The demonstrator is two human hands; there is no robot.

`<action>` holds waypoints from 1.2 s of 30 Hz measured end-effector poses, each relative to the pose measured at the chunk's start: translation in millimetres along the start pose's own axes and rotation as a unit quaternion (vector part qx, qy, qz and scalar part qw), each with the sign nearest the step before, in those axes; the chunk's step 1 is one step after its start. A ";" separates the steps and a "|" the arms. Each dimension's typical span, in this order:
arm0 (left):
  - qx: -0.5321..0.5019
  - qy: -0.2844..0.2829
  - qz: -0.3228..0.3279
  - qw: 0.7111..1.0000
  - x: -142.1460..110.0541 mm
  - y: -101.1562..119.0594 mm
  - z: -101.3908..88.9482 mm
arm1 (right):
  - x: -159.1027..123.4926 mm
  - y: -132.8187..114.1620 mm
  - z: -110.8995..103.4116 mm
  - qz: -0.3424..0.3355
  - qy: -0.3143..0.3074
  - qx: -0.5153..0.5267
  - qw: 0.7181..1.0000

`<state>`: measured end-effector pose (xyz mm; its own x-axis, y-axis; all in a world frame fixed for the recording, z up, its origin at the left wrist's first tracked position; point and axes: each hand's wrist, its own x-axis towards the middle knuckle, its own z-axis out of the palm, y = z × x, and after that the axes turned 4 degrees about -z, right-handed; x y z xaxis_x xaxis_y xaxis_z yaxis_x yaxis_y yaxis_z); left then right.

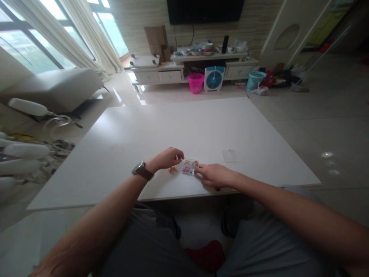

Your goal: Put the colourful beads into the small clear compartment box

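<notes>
A small clear compartment box (188, 172) lies on the white table near its front edge. Its sections hold small colourful pieces and pale ones, too small to name. My right hand (215, 175) grips the box's right side with its fingertips. My left hand (173, 157), with a watch (141, 168) at the wrist, hovers at the box's far left corner. Its fingers are curled together, and whatever may be between them is hidden. Just below that hand sits a little cluster of orange and green pieces (171, 169). A flat clear lid (231, 156) rests to the right.
The white table (178, 123) spreads out ahead of me. Beyond it stand a pink basket (196, 83), a blue-and-white fan (214, 79) and a TV cabinet (148, 76). A chair with pale padding (27, 107) is at the left.
</notes>
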<state>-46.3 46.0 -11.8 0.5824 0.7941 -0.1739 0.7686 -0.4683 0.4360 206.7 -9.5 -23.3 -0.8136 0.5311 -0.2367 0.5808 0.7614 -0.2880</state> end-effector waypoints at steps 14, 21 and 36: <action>-0.002 -0.004 0.001 1.000 0.5 -2.9 1.9 | -0.5 -3.8 -4.1 0.004 -0.003 0.006 1.000; -0.006 -0.014 0.006 1.000 1.8 -1.0 5.3 | 1.2 -5.1 -2.0 0.012 -0.019 -0.002 1.000; -0.011 -0.026 0.000 1.000 0.7 3.5 6.4 | 2.1 -4.6 -1.5 0.002 0.001 -0.007 1.000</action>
<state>-41.5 42.3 -16.0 0.5957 0.7729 -0.2185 0.7628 -0.4593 0.4552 202.2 -11.3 -21.1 -0.8107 0.5357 -0.2361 0.5844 0.7640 -0.2734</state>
